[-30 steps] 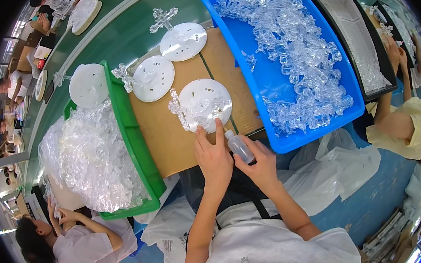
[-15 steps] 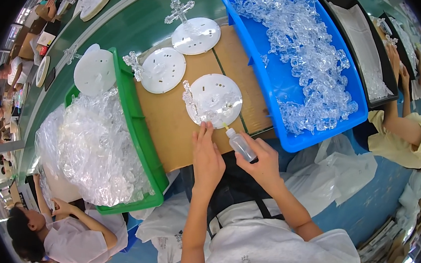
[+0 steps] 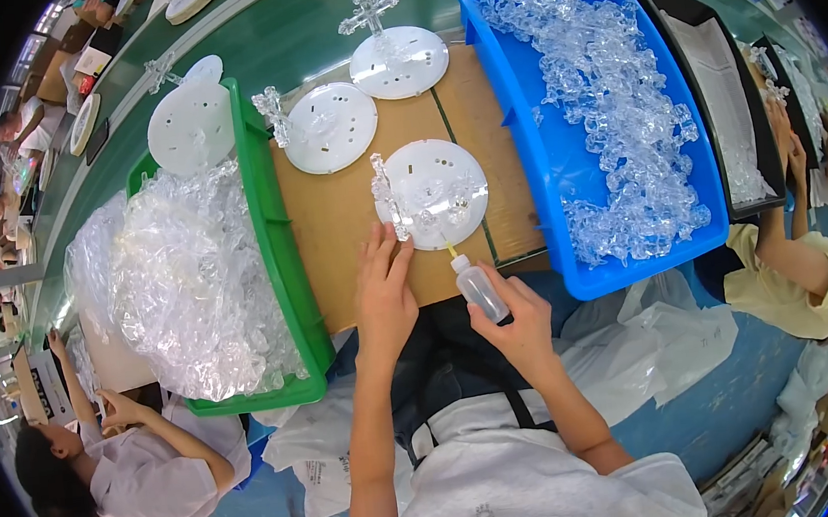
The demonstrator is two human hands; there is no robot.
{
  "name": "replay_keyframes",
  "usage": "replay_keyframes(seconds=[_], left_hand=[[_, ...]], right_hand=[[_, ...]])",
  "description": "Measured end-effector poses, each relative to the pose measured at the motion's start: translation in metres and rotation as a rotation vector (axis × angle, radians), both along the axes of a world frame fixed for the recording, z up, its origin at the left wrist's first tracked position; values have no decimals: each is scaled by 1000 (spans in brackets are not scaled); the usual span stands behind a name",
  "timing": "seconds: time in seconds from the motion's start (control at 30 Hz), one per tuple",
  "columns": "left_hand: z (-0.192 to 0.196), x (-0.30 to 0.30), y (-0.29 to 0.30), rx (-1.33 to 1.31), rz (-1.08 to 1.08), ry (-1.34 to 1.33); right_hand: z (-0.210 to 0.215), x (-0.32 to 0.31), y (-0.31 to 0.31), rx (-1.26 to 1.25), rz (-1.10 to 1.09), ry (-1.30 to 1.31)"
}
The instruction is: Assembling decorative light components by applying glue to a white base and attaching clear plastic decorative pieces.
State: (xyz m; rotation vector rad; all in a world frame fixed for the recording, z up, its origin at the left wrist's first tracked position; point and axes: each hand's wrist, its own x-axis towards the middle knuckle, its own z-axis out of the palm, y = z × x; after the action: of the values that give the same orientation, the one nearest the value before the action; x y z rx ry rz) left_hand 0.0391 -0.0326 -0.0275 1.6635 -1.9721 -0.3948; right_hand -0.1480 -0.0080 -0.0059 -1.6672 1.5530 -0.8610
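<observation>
Right hand (image 3: 518, 323) grips a small squeeze bottle (image 3: 481, 290), nozzle touching the white disc (image 3: 443, 192) at its 6 o'clock rim. Left hand (image 3: 384, 286), fingers extended, steadies the clear cross (image 3: 387, 197) at the disc's 9 o'clock.

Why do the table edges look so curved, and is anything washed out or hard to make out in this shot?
Head view: the fisheye lens bows the blue bin and green bin edges, and black corners ring the frame. The white round plate and the clear plastic pieces glare under bright overhead light, blurring their outlines. The left hand and the right hand with its squeeze bottle look sharp.
</observation>
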Motion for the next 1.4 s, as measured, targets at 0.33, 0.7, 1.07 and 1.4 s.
replay_keyframes(seconds=[0.33,0.7,1.07,1.4], left_hand=[[3,-36,22,13,57,-104],[1,-49,29,-30,72,-142],[0,-48,29,-26,77,-92],[2,-43,30,-25,87,-29]], right_hand=[[-4,0,12,21,-63,-25],[-7,-4,21,14,-55,-48],[-7,-2,24,-15,-2,11],[-5,0,15,-15,-40,-20]])
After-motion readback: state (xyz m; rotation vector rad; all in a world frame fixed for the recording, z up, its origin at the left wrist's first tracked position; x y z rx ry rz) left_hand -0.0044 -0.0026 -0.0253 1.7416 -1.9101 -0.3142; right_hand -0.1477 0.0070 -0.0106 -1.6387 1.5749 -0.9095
